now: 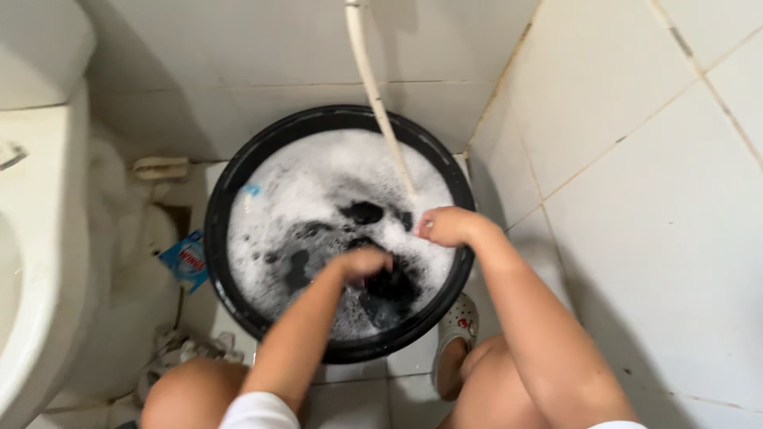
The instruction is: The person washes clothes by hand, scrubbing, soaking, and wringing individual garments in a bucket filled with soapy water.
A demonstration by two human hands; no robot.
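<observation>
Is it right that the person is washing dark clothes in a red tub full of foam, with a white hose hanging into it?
Not quite. The tub is black, not red, as the head view shows. The rest holds: it is full of foam, dark clothes are in it, and a white hose hangs into it.

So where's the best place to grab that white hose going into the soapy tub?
Probably the bare stretch of the white hose above the black tub. It hangs nearly upright there, free of foam, so fingers can wrap it from the right, beside the right hand.
</observation>
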